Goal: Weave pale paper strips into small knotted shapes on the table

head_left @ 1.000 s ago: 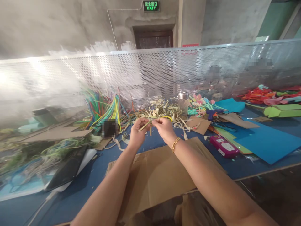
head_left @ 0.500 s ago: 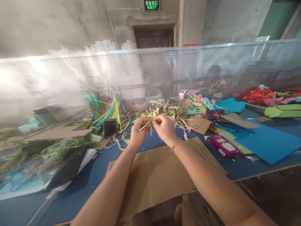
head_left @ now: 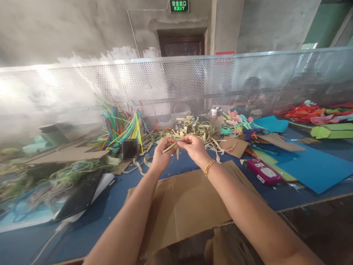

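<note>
My left hand (head_left: 162, 156) is closed around a thin pale paper strip (head_left: 169, 147) that sticks out towards the right. My right hand (head_left: 193, 146), with a gold bracelet at the wrist, pinches the same strip at its far end, fingertips almost touching the left hand's. Both hands hover above the blue table, just in front of a heap of pale paper strips (head_left: 190, 129). A brown cardboard sheet (head_left: 182, 206) lies flat under my forearms.
A bundle of coloured straws (head_left: 124, 127) leans at the left, a metal-lidded jar (head_left: 215, 119) stands behind the heap. A pink box (head_left: 263, 171) and blue paper sheets (head_left: 311, 165) lie right. A perforated metal screen (head_left: 176, 84) closes the far side.
My right hand has shifted slightly left and closer to the left hand while working the strip. The left hand has stayed nearly still.
</note>
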Tool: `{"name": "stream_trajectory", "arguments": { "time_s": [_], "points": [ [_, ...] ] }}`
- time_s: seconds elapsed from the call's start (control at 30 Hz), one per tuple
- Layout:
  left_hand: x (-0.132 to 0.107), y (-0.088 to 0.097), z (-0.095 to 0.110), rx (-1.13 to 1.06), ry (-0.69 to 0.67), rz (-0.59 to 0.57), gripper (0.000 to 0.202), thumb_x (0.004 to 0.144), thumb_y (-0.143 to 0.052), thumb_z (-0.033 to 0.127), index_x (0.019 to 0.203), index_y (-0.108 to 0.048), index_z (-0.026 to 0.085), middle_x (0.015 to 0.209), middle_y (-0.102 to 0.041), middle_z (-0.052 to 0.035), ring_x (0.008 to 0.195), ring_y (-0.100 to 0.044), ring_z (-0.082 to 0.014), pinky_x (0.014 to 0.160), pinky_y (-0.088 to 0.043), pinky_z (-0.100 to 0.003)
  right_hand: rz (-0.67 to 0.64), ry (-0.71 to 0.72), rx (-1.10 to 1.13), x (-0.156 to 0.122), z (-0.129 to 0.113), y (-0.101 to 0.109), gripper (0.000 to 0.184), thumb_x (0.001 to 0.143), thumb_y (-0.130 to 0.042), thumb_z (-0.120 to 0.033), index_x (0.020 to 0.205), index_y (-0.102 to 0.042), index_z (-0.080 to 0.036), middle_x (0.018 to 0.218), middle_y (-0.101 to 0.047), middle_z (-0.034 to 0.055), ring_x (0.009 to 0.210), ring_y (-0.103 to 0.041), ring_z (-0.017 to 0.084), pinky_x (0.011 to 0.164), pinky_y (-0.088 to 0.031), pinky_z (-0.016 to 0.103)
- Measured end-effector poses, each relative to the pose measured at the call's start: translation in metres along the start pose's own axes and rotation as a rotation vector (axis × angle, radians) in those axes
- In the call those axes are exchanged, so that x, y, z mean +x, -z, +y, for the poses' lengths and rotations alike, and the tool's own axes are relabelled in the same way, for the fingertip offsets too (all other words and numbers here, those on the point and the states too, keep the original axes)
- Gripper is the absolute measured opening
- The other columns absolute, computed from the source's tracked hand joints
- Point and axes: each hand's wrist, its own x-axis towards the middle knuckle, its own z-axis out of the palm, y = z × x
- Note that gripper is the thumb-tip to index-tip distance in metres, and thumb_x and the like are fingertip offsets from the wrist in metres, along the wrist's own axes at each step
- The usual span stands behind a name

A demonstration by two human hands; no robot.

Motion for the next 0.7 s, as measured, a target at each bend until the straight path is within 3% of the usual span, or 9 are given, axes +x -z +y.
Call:
{"name": "stream_trajectory", "arguments": {
  "time_s": [0.3,0.43,0.57,0.7],
  "points": [
    [0.003,0.004,-0.005,-0.061,0.083,0.061,0.024,0.068,-0.073,0.036,0.081,-0.064,0.018,0.067,-0.058,0.0016,0.059,-0.05,-0.0102,0.054,-0.037,-0.022,-0.027,-0.094,0.206,-0.006,-0.013,-0.004,0.024,0.061,-0.075,-0.033,0.067,-0.057,-0.017,0.063,-0.061,-0.003,0.059,-0.055,0.009,0.063,-0.047,0.024],
    [0.003,0.006,-0.006,-0.107,0.131,0.082,0.026,0.064,-0.075,0.035,0.079,-0.063,0.017,0.063,-0.057,0.0022,0.055,-0.049,-0.0097,0.051,-0.035,-0.022,-0.044,-0.09,0.148,-0.005,-0.012,-0.004,0.02,0.067,-0.071,-0.034,0.069,-0.061,-0.017,0.065,-0.063,-0.0013,0.061,-0.057,0.009,0.064,-0.049,0.025],
    [0.003,0.004,-0.007,-0.199,0.174,0.113,0.021,0.065,-0.073,0.031,0.075,-0.061,0.017,0.061,-0.053,0.0034,0.052,-0.047,-0.0083,0.048,-0.034,-0.021,-0.066,-0.079,0.097,-0.004,-0.006,-0.005,0.012,0.071,-0.068,-0.026,0.078,-0.065,-0.016,0.07,-0.067,0.0008,0.065,-0.06,0.01,0.068,-0.051,0.026],
    [0.003,-0.001,-0.007,-0.301,0.212,0.168,0.019,0.063,-0.072,0.025,0.071,-0.057,0.017,0.062,-0.05,0.0045,0.053,-0.046,-0.0064,0.048,-0.035,-0.018,-0.053,0.035,-0.065,-0.004,-0.001,-0.006,0.008,0.071,-0.066,-0.022,0.078,-0.066,-0.017,0.073,-0.069,0.0013,0.067,-0.063,0.012,0.07,-0.051,0.027]
  ]
}}
